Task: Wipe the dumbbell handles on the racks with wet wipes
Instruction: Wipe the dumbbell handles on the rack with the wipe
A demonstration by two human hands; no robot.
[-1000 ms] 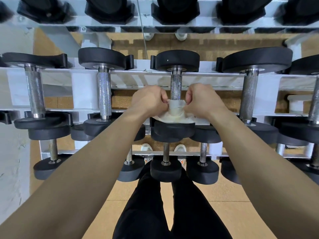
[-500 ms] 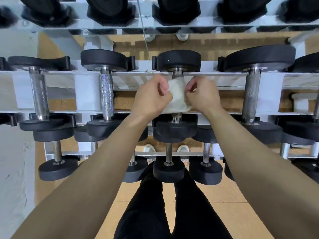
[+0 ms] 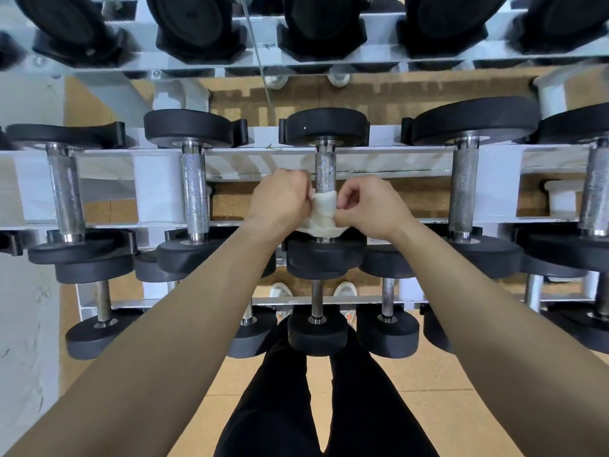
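wet wipe (image 3: pixel 324 215) seemingly around middle handle (image 3: pixel 325 173), between left hand (image 3: pixel 280 202) and right hand (image 3: pixel 372 207).

Quick tally, since someone will ask. The rack (image 3: pixel 158 189) has three tiers in view. Top tier: five black dumbbell heads (image 3: pixel 197 24). Middle tier: five dumbbells (image 3: pixel 194 189), the fifth cut off at the rack's right edge. Bottom tier: at least five small dumbbells (image 3: pixel 318 324), can't tell beyond that because the arms cover some. One wipe (image 3: pixel 321 212). Two hands, left hand (image 3: pixel 280 202) and right hand (image 3: pixel 372 209). Two white shoes (image 3: pixel 280 291).
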